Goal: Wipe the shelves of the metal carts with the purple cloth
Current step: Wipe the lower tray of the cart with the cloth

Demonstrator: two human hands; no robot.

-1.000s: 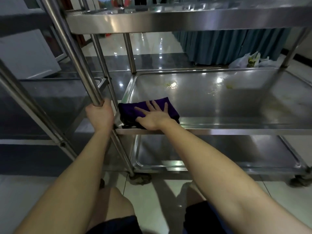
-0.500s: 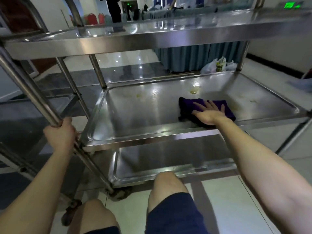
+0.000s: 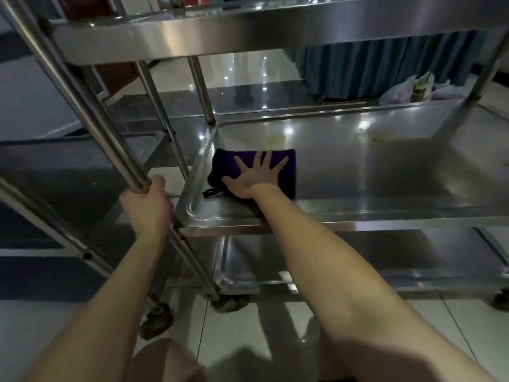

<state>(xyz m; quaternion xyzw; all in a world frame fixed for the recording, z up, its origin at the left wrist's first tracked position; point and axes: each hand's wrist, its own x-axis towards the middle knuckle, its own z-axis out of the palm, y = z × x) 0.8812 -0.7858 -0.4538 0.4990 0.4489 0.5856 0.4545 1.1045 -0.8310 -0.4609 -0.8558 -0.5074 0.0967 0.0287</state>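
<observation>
The purple cloth point(image 3: 224, 164) lies flat at the left end of the metal cart's middle shelf point(image 3: 385, 188), close to the raised left rim. My right hand point(image 3: 254, 175) presses down on it, palm flat and fingers spread. My left hand point(image 3: 148, 208) is closed around the cart's slanting front-left post point(image 3: 91, 117), just beside the shelf's corner. Two yellowish stains point(image 3: 274, 138) point(image 3: 378, 139) mark the shelf beyond the cloth. The top shelf point(image 3: 248, 31) hangs over it and the bottom shelf point(image 3: 358, 260) lies under it.
A second metal cart point(image 3: 68, 175) stands against the left side. Castor wheels point(image 3: 231, 303) rest on the tiled floor by my knees. Behind the cart are a teal table skirt point(image 3: 371, 70) and plastic bags point(image 3: 407, 89) on the floor.
My right hand slid the cloth from the shelf's right part back to the left end, a little farther in than a second ago. My left hand stayed on the post.
</observation>
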